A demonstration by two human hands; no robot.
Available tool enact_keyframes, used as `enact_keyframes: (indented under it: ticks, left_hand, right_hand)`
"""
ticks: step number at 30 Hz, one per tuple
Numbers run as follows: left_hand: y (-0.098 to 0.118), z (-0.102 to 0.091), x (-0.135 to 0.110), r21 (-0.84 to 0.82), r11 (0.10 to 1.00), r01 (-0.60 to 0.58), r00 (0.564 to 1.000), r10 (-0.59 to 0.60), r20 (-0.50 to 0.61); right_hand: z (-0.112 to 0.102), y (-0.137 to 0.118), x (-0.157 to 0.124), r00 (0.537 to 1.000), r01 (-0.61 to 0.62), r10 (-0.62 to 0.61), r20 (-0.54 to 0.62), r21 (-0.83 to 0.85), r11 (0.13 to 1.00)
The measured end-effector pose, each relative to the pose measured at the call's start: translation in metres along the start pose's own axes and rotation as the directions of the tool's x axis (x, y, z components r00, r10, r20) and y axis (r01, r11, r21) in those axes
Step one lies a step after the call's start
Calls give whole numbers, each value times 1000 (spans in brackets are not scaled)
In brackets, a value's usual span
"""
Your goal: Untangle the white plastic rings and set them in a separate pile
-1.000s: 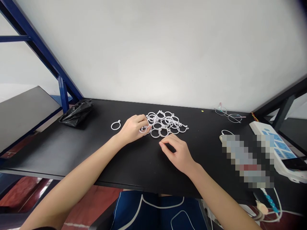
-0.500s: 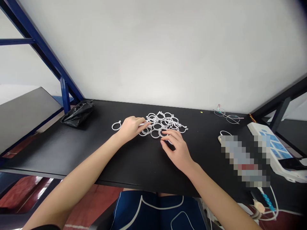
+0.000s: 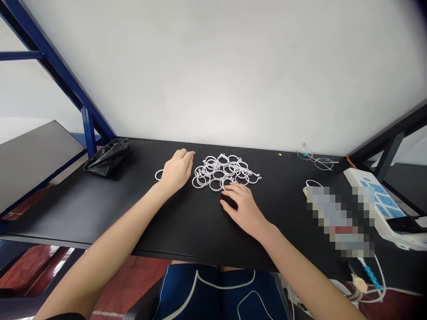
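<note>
A loose pile of several white plastic rings with small eyelets, like curtain rings (image 3: 218,174), lies on the black table (image 3: 203,222). My left hand (image 3: 178,170) is just left of the pile, back upward, with its fingers curled; what they hold, if anything, is hidden. Partly behind that hand lies a single white ring (image 3: 158,174), apart from the others. At the near right edge of the pile, my right hand (image 3: 243,205) has its fingers apart, the fingertips over or touching the nearest rings.
A crumpled black plastic bag (image 3: 107,158) sits at the back left, by a blue metal frame (image 3: 89,129). Toward the right are eyeglasses (image 3: 313,159), a blurred-out device (image 3: 340,222) with a cable, and a white power strip (image 3: 380,200). A white wall (image 3: 213,80) rises behind.
My left hand has drawn back from the pile, up and to the left, and now covers part of the single ring. My right hand has shifted slightly left and stays beside the pile.
</note>
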State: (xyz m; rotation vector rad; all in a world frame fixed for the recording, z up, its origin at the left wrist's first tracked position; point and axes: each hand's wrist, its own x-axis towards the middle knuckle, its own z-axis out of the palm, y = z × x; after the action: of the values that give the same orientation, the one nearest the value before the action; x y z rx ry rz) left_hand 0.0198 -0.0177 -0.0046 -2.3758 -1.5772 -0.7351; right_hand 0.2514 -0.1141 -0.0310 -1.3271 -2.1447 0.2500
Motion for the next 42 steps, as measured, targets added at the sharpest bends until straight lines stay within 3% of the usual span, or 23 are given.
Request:
enact_keyframes:
  ticks: [6, 15, 22, 35, 42]
  left_hand:
    - [-10, 7, 0, 120, 992, -29, 982, 5, 191]
    - [-10, 6, -3, 258, 966, -22, 942, -67, 330]
    - [-15, 7, -1, 260, 965, -36, 931, -62, 359]
    - [-13, 7, -1, 209, 977, -32, 937, -44, 345]
    - [-11, 2, -1, 238, 971, -31, 937, -54, 345]
  right_hand:
    - [1, 2, 0, 999, 19, -18, -33, 38, 999]
    - [-2, -4, 3, 976, 67, -32, -218, 156, 985]
    - [-1, -7, 2, 955, 102, -34, -295, 218, 971]
    - [0, -12, 2, 964, 69, 6, -264, 273, 960]
    - [-1, -13, 2, 949, 99, -10, -314, 268, 958]
